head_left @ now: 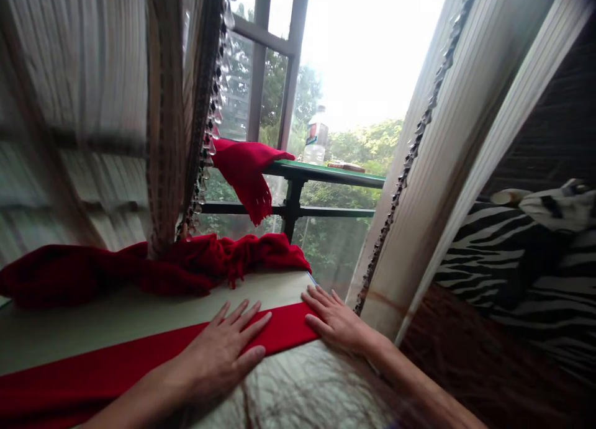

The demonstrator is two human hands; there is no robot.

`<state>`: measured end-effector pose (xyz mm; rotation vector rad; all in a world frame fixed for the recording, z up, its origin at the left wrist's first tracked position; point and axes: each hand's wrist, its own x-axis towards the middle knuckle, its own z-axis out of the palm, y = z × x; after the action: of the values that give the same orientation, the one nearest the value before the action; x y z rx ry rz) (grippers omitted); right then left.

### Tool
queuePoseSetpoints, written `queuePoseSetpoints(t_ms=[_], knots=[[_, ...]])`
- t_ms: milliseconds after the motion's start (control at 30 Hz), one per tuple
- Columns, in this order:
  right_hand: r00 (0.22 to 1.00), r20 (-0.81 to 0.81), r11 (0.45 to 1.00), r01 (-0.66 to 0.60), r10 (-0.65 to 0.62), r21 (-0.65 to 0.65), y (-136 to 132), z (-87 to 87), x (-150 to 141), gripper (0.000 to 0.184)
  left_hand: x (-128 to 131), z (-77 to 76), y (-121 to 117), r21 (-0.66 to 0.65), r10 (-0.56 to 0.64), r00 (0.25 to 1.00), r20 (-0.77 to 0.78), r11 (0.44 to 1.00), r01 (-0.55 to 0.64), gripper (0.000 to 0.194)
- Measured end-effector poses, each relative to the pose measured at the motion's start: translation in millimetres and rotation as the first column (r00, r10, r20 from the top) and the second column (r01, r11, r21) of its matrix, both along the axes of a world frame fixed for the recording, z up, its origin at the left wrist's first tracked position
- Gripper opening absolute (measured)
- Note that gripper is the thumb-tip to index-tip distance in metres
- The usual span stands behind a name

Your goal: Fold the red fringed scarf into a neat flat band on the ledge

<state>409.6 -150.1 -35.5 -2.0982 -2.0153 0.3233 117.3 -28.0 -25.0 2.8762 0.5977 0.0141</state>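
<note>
A long red scarf (284, 326), folded into a flat band, stretches over the pale tabletop (274, 286) from the left edge of the view to the table's right end. My left hand (226, 342) lies on the band with its fingers spread. At the band's right end rests my right hand (338, 320), fingers stretched out flat across its edge. Both palms face down and neither hand grips the cloth. Behind them a second red scarf (177, 267) with fringe is bunched along the table's far side.
Another red fringed cloth (246, 171) hangs over the green window ledge (344, 174). A clear plastic bottle (317, 137) and a small flat item (347, 167) stand there too. Beaded curtains (162, 106) frame the window. Zebra-striped fabric (503, 261) is at the right.
</note>
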Motion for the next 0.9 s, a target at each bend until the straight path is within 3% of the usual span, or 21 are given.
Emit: queuePoseSetpoints(t_ms=[133,333,500,700,800,900], knots=[[1.0,-0.024,0.999,-0.005,0.004,-0.032,3,-0.5,18,0.073,26,16.0,-11,-0.018,-0.004,0.998,-0.058,1.0,0.003,0.065],[0.998,-0.069,0.998,-0.013,0.008,-0.068,13,16.2,36,0.068,42,9.4,-8,-0.024,-0.016,0.999,0.028,1.0,0.017,0.067],[0.996,-0.074,0.996,0.057,-0.052,0.066,24,33.2,14,0.071,41,10.7,-10,-0.018,-0.008,1.0,0.011,1.0,0.008,0.066],[0.999,-0.035,0.997,0.028,-0.025,0.065,25,-2.1,-32,0.068,41,9.0,-13,-0.012,0.023,0.998,0.051,1.0,-0.023,0.068],[0.993,-0.031,0.992,0.117,-0.116,0.038,16,-13.7,-19,0.067,40,6.8,-12,-0.02,0.025,0.997,0.072,1.0,-0.024,0.068],[0.98,-0.028,0.981,0.195,-0.195,0.005,6,-7.0,6,0.064,39,7.0,-11,-0.037,0.032,0.997,0.064,0.999,-0.029,0.07]])
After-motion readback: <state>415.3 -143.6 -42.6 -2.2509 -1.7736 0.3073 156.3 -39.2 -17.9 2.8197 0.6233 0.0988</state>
